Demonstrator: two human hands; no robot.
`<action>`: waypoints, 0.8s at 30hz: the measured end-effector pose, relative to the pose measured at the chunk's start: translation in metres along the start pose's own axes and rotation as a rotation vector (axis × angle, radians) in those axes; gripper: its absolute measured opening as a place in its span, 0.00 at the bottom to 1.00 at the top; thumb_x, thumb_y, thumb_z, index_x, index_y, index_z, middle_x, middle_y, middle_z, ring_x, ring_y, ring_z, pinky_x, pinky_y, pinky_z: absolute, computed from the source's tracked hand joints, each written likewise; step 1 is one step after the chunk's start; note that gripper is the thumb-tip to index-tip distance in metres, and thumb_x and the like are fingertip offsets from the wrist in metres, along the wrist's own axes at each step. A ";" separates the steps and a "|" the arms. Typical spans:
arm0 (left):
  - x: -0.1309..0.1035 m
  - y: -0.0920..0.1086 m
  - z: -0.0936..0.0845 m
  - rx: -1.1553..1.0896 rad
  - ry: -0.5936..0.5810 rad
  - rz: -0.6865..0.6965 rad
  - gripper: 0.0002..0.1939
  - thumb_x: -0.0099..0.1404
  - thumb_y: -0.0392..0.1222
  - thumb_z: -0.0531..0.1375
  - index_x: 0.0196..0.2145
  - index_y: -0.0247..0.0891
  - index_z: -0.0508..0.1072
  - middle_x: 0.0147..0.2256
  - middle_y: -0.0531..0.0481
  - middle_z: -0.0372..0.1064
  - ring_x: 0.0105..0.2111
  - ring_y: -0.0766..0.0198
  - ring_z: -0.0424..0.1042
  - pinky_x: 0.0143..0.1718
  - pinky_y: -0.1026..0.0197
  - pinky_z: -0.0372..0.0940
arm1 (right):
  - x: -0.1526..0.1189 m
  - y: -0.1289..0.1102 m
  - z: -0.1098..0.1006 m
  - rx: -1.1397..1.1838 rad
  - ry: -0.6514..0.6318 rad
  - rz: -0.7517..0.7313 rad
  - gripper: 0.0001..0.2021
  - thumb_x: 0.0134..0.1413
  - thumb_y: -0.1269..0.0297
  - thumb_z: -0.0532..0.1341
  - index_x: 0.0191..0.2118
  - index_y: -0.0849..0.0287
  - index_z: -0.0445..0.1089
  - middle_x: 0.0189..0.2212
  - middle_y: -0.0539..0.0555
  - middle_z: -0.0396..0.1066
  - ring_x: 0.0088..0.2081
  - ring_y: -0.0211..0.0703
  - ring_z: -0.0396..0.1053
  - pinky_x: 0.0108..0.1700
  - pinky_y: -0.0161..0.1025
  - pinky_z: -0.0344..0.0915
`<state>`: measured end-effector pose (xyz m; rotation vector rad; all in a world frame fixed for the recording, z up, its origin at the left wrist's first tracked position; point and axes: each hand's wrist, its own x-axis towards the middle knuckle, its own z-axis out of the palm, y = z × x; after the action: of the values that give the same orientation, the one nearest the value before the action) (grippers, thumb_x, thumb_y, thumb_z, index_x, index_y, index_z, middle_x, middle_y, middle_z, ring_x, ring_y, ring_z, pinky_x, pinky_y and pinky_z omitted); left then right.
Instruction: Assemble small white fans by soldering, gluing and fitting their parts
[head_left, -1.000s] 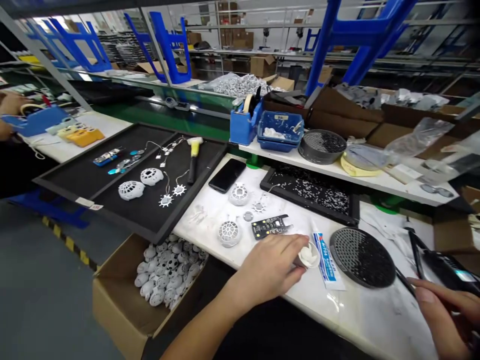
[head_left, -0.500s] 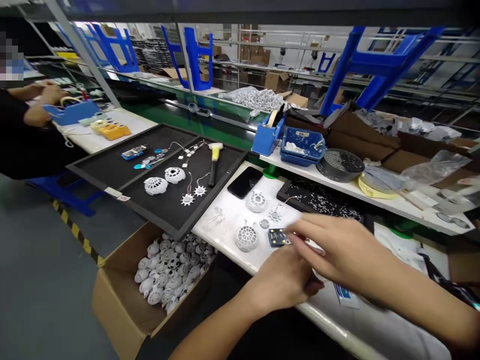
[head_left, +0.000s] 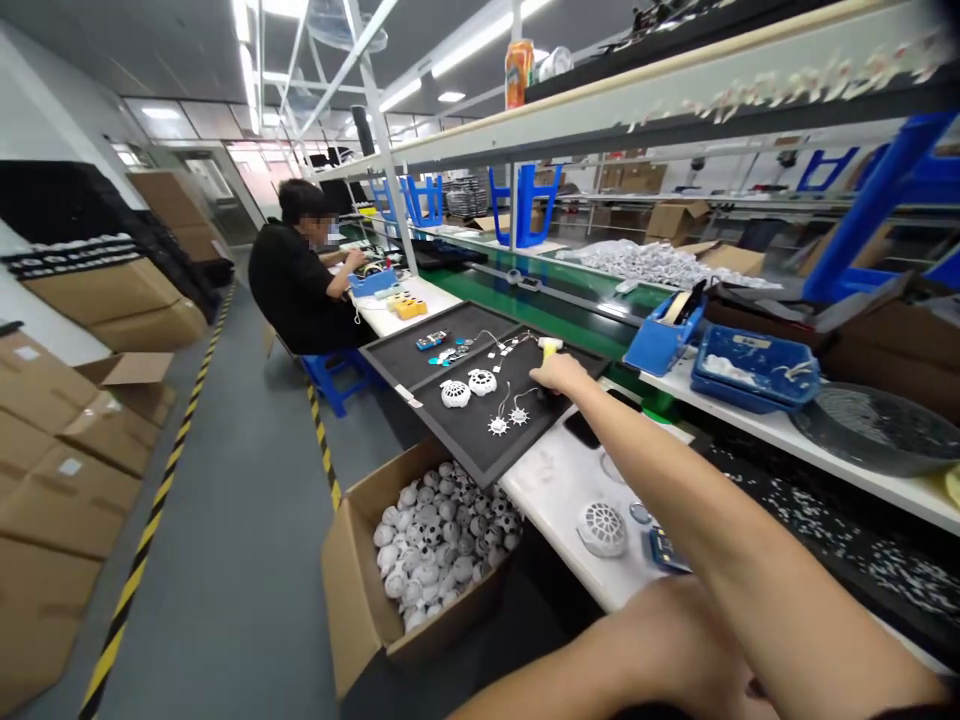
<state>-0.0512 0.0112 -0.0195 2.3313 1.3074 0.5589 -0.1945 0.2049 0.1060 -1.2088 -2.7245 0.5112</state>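
My right hand (head_left: 562,374) reaches across to the black tray, its fingers curled around the handle of a hammer (head_left: 551,346); the pale head and a bit of yellow show above the hand. My left hand (head_left: 675,630) is low at the bench edge, its fingers mostly hidden behind my right forearm. Close to it on the bench lie a dark blue circuit board (head_left: 666,550), a small round disc (head_left: 640,513) and a white domed grille cover (head_left: 602,528). Two star-shaped white parts with wires (head_left: 508,421) and two white shells (head_left: 469,388) rest on the tray.
The black tray (head_left: 480,455) overhangs a cardboard box (head_left: 360,610) full of white ball-like shells. A phone (head_left: 583,430) lies partly under my forearm. Blue bins (head_left: 754,368) and a round dark sieve (head_left: 877,425) stand on the right-hand shelf. A co-worker (head_left: 300,270) sits at the far left.
My right hand has left the circuit board and moved forward and left to the hammer on the tray. The view has swung left and up. My left hand is now lower in view.
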 end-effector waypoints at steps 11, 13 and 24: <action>0.001 -0.002 -0.005 -0.227 0.092 0.061 0.25 0.71 0.48 0.65 0.61 0.38 0.69 0.58 0.39 0.75 0.58 0.46 0.76 0.61 0.45 0.72 | -0.204 0.085 -0.111 0.073 0.262 0.045 0.23 0.75 0.57 0.47 0.40 0.67 0.74 0.24 0.48 0.67 0.26 0.33 0.63 0.33 0.35 0.58; 0.003 -0.004 -0.002 -0.241 0.094 0.067 0.27 0.70 0.45 0.67 0.63 0.40 0.67 0.59 0.41 0.75 0.60 0.47 0.75 0.62 0.45 0.71 | -0.286 0.104 -0.097 0.074 0.313 0.140 0.22 0.76 0.52 0.48 0.43 0.62 0.73 0.25 0.48 0.66 0.26 0.37 0.62 0.30 0.37 0.57; 0.004 -0.004 0.002 -0.189 0.082 0.062 0.27 0.72 0.47 0.67 0.64 0.43 0.66 0.62 0.45 0.74 0.61 0.52 0.75 0.60 0.50 0.71 | -0.515 0.118 0.056 0.178 0.168 0.659 0.16 0.74 0.48 0.52 0.43 0.51 0.70 0.24 0.49 0.72 0.24 0.47 0.70 0.29 0.40 0.67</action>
<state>-0.0511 0.0159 -0.0223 2.2202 1.1653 0.7707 0.2217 -0.1155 0.0266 -1.9802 -2.0464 0.6554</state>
